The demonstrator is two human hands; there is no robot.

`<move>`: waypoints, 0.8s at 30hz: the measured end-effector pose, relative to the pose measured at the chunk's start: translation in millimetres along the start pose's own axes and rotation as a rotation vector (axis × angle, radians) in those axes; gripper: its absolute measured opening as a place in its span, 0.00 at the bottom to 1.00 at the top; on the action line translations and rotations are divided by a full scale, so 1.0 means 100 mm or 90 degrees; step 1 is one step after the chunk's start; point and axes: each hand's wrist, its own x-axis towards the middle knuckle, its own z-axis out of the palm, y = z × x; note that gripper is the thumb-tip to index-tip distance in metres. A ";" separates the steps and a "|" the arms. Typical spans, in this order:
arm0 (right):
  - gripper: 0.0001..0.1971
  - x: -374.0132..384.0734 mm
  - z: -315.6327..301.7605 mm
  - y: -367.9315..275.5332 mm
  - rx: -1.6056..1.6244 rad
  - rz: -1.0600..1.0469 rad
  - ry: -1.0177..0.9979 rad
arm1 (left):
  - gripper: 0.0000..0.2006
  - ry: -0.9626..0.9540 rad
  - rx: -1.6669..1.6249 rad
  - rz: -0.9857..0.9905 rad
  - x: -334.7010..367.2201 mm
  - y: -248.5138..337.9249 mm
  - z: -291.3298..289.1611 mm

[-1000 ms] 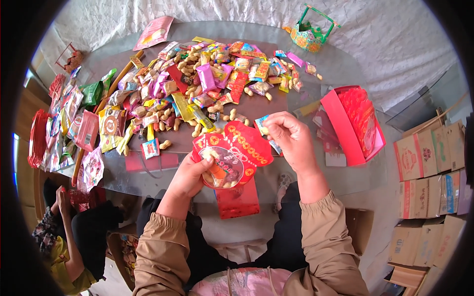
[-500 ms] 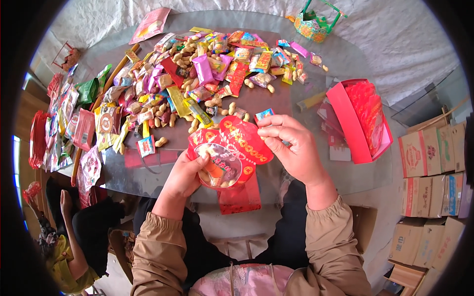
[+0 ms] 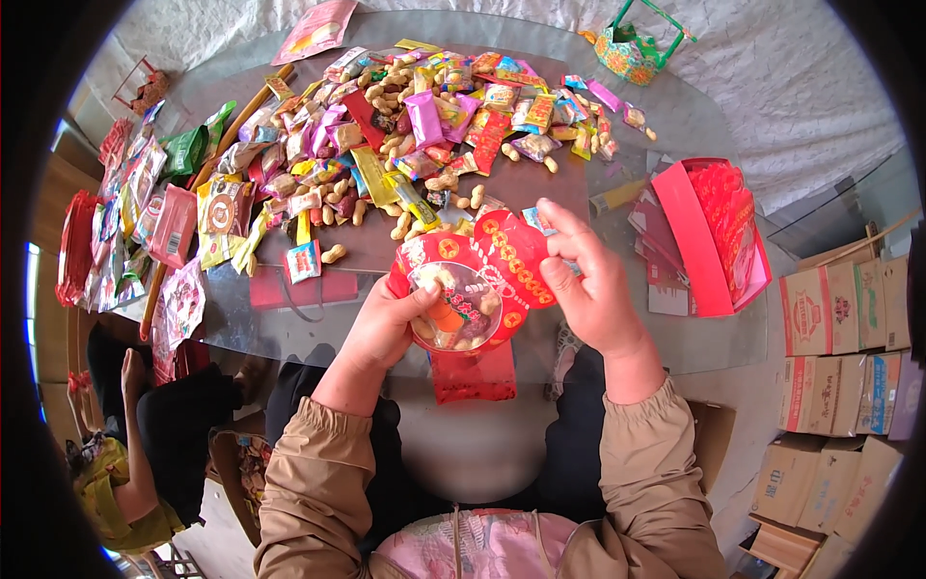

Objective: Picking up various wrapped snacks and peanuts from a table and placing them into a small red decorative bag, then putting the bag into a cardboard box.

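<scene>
A red paper gift pouch (image 3: 521, 265) with gold coin patterns and a flared top hangs over the table's near edge. Peanuts and wrapped sweets show through its clear round window (image 3: 455, 314). My left hand (image 3: 386, 318) grips the pouch at its left side, thumb across the front. Beside the pouch's upper right edge is my right hand (image 3: 598, 289), its fingers apart and the thumb close to the red rim. A small blue packet (image 3: 537, 221) lies partly hidden behind those fingers. Past the pouch spreads a heap of peanuts (image 3: 391, 92) and wrapped sweets (image 3: 422, 121).
An open red box (image 3: 693, 246) holding a stack of red pouches stands at the right. Plastic packaging (image 3: 174, 227) is piled at the left beside a wooden stick (image 3: 149, 314). A small green-handled basket (image 3: 627, 58) sits far right. Cartons (image 3: 834, 396) stack beyond; another person's arm (image 3: 135, 463) shows lower left.
The view has shifted slightly. My right fingers, which were bent at the pouch's edge, have spread and straightened. My left hand keeps its hold on the pouch.
</scene>
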 end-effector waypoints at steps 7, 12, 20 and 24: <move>0.15 0.03 -0.15 0.34 0.142 0.176 0.133 | 0.21 -0.181 0.089 -0.082 -0.18 0.07 0.04; 0.15 -0.05 -0.22 0.54 -0.159 0.196 -0.105 | 0.23 -0.214 0.123 -0.130 -0.25 0.13 0.05; 0.11 0.02 -0.01 0.42 -0.375 0.057 -0.082 | 0.24 -0.240 0.131 -0.137 -0.29 0.17 -0.03; 0.09 0.00 0.16 0.43 -0.361 -0.003 -0.079 | 0.23 -0.243 0.134 -0.159 -0.29 0.16 -0.04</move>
